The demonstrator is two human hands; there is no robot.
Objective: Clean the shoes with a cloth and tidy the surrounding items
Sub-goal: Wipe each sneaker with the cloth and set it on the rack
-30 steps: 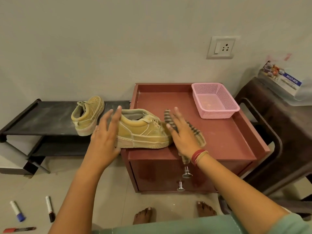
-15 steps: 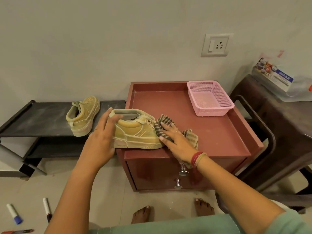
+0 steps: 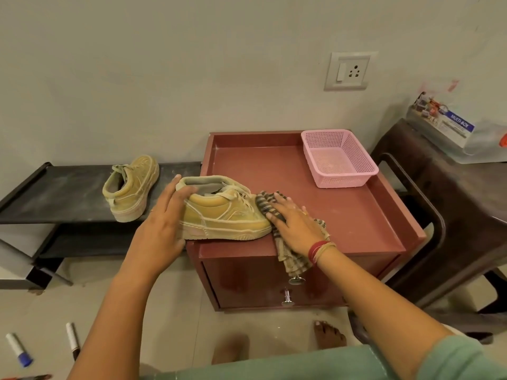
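Right grip (image 3: 293, 226) presses striped cloth (image 3: 264, 202) against dusty tan shoe (image 3: 227, 215).

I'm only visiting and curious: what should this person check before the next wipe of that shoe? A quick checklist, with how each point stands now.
1. Near shoe steadied: the left hand rests against its heel. Ok.
2. Cloth in place: the right hand presses it flat at the shoe's toe. Ok.
3. Shoe fully supported: its heel sits at the left edge of the cabinet. Cannot tell.
4. Wiping room: the pink basket stands apart in the far right corner. Ok.
5. Second shoe waits upright on the black rack. Ok.
6. Floor tidy: markers lie there. Not ok.
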